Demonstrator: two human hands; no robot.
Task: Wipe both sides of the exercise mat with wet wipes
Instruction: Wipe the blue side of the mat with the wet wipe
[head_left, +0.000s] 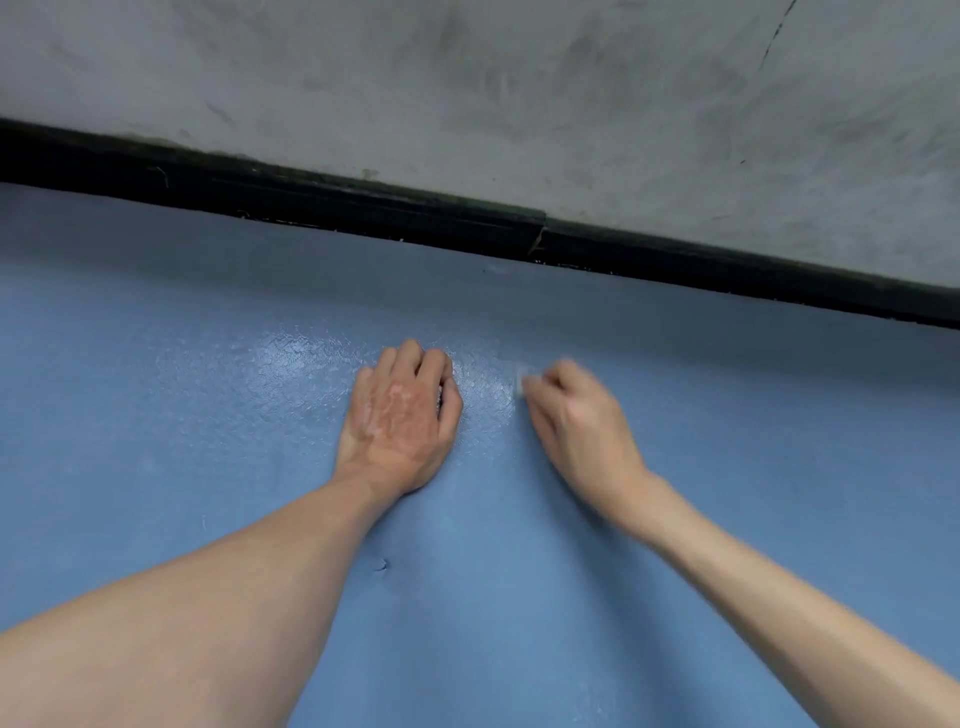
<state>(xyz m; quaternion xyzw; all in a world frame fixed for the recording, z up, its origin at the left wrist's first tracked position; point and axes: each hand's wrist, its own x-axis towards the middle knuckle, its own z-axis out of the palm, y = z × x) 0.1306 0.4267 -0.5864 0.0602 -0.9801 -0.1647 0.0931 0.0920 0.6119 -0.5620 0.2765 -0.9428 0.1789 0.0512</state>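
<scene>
The right hand (576, 421) pinches a wipe (521, 383) (blurred) against the mat (156, 467). The left hand (402, 421), fingers curled and empty, braces just beside it. Dry mat lies rightward, nearer the right hand.

Scuffed grey wall (519, 93) above a black baseboard (363, 200).
</scene>
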